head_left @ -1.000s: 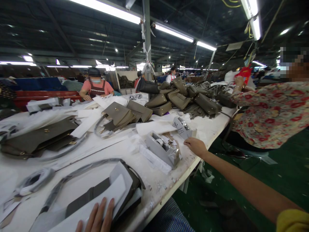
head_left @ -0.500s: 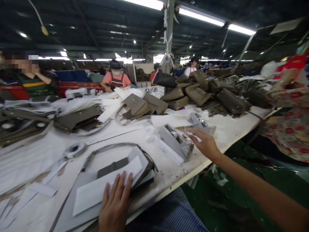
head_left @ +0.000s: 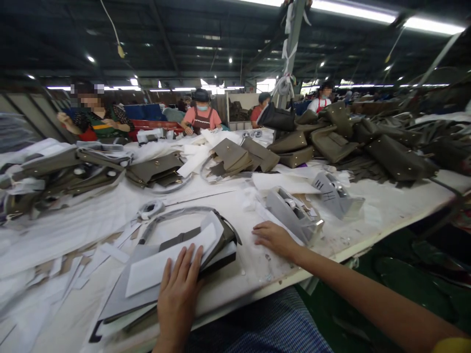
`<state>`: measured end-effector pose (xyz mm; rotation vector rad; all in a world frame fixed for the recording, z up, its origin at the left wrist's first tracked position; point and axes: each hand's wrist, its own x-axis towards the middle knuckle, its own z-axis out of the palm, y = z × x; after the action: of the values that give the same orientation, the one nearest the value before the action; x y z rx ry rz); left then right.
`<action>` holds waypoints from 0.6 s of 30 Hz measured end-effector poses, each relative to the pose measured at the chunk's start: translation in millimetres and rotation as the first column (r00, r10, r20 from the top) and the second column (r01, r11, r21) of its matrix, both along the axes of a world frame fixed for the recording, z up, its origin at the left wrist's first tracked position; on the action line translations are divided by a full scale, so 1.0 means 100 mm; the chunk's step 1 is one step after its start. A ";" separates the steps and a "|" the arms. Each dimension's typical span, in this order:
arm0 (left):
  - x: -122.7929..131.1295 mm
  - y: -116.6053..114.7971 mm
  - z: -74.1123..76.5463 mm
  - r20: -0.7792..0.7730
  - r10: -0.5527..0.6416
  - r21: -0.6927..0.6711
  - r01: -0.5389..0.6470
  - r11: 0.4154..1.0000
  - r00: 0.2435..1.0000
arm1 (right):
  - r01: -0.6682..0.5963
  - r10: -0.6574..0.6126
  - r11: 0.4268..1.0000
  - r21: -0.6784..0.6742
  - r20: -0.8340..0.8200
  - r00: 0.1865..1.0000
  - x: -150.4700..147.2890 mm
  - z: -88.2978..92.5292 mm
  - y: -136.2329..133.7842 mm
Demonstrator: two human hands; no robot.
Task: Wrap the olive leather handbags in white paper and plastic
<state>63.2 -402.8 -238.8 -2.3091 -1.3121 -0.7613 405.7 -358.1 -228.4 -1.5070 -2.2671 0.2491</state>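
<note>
My left hand lies with fingers spread on a white foam sheet. Beneath the sheet is an olive-brown handbag lying on the table, with grey lining sheets around it. The bag's wrapped handle arches away towards the back. My right hand is just above the table, right of the bag and in front of a grey open box with small pieces in it. Its fingers stretch left, and I see nothing in them; the thumb is hidden.
A second grey holder stands right of the box. A tape roll and paper strips lie to the left. Several olive handbags are piled at the back. Co-workers, one in a pink shirt, are across the table.
My right hand has left the grey box and moved left towards the bag. My left hand stays on the foam sheet. The camera view has turned left.
</note>
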 end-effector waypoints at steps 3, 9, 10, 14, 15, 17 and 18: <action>-0.03 0.06 -0.04 0.006 0.028 -0.009 -0.028 1.000 1.000 | 0.071 -0.071 0.996 0.052 0.001 0.997 -0.10 0.01 0.00; -0.02 0.09 -0.08 0.022 0.041 -0.011 -0.041 0.999 0.999 | -0.176 0.166 0.975 -0.139 -0.082 0.983 -0.47 0.26 -0.46; -0.02 0.09 -0.08 0.026 0.044 -0.015 -0.044 0.999 0.999 | -0.237 0.212 0.948 -0.215 -0.131 0.968 -0.51 0.31 -0.57; 0.00 0.08 -0.06 0.049 0.049 -0.025 -0.048 0.999 0.998 | -0.236 0.158 0.922 -0.308 -0.258 0.953 -0.57 0.38 -0.69; 0.00 0.07 -0.05 0.054 0.049 -0.028 -0.047 0.998 0.997 | -0.160 0.098 0.954 -0.252 -0.244 0.965 -0.56 0.36 -0.63; 0.01 0.07 -0.04 0.061 0.048 -0.033 -0.046 0.998 0.997 | 0.012 -0.034 0.990 -0.139 -0.160 0.987 -0.56 0.25 -0.45; 0.01 0.07 -0.04 0.065 0.047 -0.032 -0.045 0.998 0.997 | 0.070 -0.081 0.991 -0.112 -0.097 0.992 -0.58 0.17 -0.35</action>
<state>63.8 -395.4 -242.6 -2.2871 -1.4097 -0.8135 348.0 -393.4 -211.2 -1.5928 -2.1437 0.4226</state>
